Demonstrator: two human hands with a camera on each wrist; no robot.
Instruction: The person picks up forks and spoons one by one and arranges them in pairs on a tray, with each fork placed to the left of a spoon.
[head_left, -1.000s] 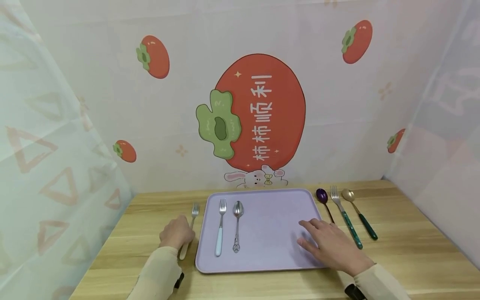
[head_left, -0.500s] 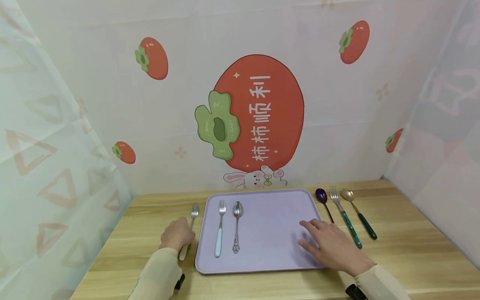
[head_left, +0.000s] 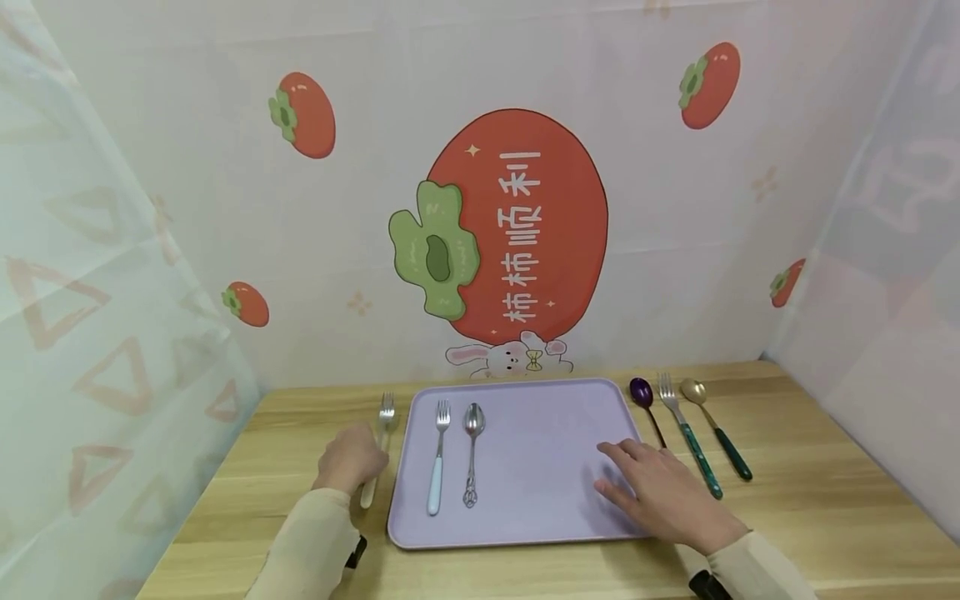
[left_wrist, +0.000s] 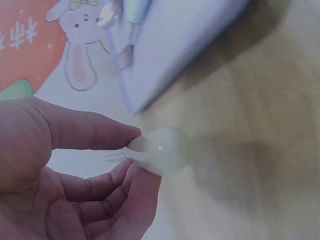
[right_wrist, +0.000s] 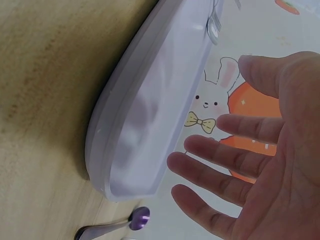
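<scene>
My left hand (head_left: 348, 458) pinches a fork (head_left: 386, 410) with silver tines and a cream handle, beside the left edge of the lilac tray (head_left: 555, 467). In the left wrist view, thumb and fingers meet around the fork's pale handle (left_wrist: 167, 152), its rounded end toward the camera. On the tray lie a fork with a pale blue handle (head_left: 436, 483) and, to its right, a silver spoon (head_left: 473, 421) with an ornate handle. Over the tray's right edge hovers my right hand (head_left: 667, 500), fingers spread, holding nothing; the right wrist view shows its bare palm (right_wrist: 280, 165).
Right of the tray lie a purple spoon (head_left: 641, 392), a fork with a green handle (head_left: 697, 454) and a gold spoon with a dark green handle (head_left: 731, 452). Behind the wooden table (head_left: 817, 500) hangs a printed cloth (head_left: 360, 167), with more cloth along both sides.
The cream-handled fork has risen or shifted slightly away from me in my left hand, its handle end now farther up the view. My right hand stays where it was.
</scene>
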